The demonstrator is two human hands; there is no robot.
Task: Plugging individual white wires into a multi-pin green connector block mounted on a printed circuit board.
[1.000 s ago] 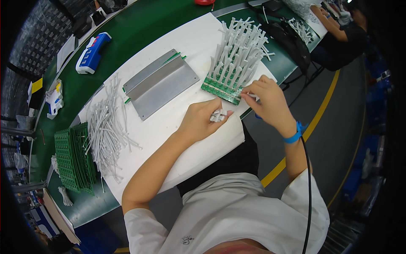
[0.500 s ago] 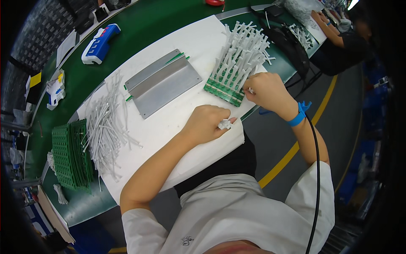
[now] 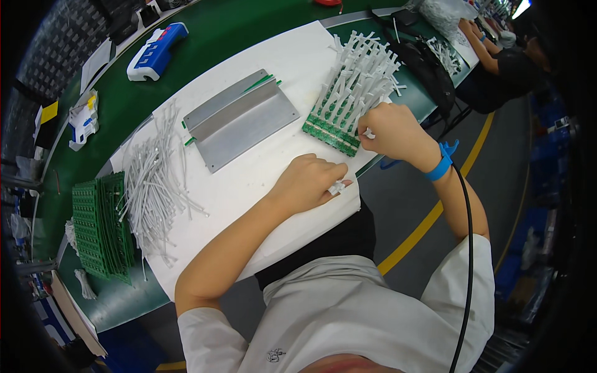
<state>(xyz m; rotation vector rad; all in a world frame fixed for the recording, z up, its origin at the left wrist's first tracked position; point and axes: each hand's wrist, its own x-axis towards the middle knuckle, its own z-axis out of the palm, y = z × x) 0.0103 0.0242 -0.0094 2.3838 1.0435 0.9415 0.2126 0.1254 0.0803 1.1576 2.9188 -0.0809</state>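
A green circuit board panel (image 3: 329, 135) lies at the far right of the white sheet, with rows of short white cables (image 3: 359, 71) standing up from it. My right hand (image 3: 398, 135), a blue band on its wrist, is closed at the panel's right edge, pinching a small white connector (image 3: 369, 133). Whether that connector touches the board is hidden by the fingers. Nearer to me, my left hand (image 3: 305, 182) is closed around several white connectors (image 3: 336, 188), whose ends show between thumb and forefinger.
An angled grey metal plate (image 3: 249, 127) lies left of the panel. Loose white cables (image 3: 155, 193) are heaped at the left, beside a stack of green boards (image 3: 99, 227). A blue-and-white device (image 3: 157, 53) stands farther back. Another person (image 3: 513, 68) sits at the far right.
Both hands stay closed in nearly the same places. My left hand has turned slightly, and the connectors in it have shifted a little. The view has moved slightly.
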